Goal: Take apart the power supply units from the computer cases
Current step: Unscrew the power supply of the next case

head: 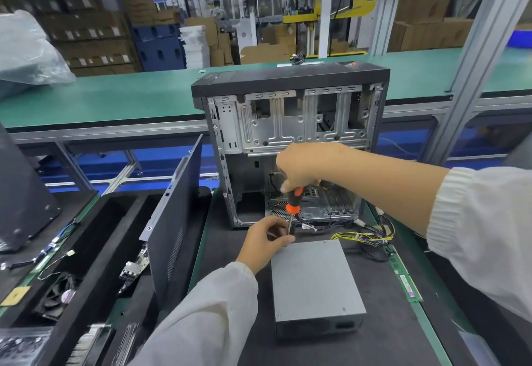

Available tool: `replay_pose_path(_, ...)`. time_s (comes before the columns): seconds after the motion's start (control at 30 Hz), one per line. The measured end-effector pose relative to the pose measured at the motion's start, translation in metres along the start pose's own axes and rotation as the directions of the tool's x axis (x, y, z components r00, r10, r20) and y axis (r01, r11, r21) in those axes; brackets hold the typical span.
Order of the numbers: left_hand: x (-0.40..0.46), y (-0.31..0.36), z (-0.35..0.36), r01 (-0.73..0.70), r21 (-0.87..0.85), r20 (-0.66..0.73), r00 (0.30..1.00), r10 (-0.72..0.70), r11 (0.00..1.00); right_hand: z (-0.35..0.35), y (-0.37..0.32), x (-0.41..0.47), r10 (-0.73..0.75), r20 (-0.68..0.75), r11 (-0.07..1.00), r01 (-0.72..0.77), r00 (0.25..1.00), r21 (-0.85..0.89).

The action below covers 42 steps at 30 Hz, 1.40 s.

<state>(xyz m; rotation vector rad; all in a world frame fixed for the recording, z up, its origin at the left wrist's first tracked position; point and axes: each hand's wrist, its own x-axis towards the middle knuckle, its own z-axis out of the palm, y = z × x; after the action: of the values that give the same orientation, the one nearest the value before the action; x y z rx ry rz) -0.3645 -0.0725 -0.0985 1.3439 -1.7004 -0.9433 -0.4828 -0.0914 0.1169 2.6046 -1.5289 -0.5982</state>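
A grey power supply unit [315, 282] lies flat on the black mat in front of me, its yellow and black cable bundle [363, 238] trailing to the right. Behind it stands an open computer case [288, 123] with its side off. My right hand [305, 165] grips the handle of an orange and black screwdriver [293, 206], held upright with its tip at the unit's far left corner. My left hand [266, 240] pinches the screwdriver's metal shaft just above that corner.
A removed black side panel [175, 227] leans to the left of the mat. Black trays [86, 253] on the left hold fans, cables and small boards. A green memory stick [406, 280] lies at the mat's right edge. A green conveyor [115, 98] runs behind the case.
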Motion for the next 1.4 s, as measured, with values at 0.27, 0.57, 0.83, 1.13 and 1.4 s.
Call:
replay_pose_path(0.27,-0.003,-0.011,-0.006,0.001,0.186,0.058,0.998,-0.012,0.983,0.002,0.003,0.006,-0.097,-0.067,0.978,0.108,0.993,0.178)
replay_pose_path(0.57,-0.003,-0.012,0.000,-0.043,0.323,0.018,0.999,0.040,0.945,0.022,0.017,0.007,0.099,-0.199,0.733,0.063,0.975,0.678)
replay_pose_path(0.83,0.004,0.006,0.009,0.022,0.199,-0.092,0.996,-0.004,0.980,0.068,0.026,0.001,0.436,-0.402,0.420,0.214,0.805,0.882)
replay_pose_path(1.13,0.015,0.033,0.048,0.242,-0.354,-0.109,0.949,-0.296,0.903,0.117,0.052,-0.028,0.622,-0.416,0.398,0.190,0.663,0.898)
replay_pose_path(1.4,0.004,0.017,0.068,0.088,-0.004,-0.082,0.993,-0.088,0.996,0.142,0.053,-0.034,0.611,-0.412,0.377,0.208,0.676,0.902)
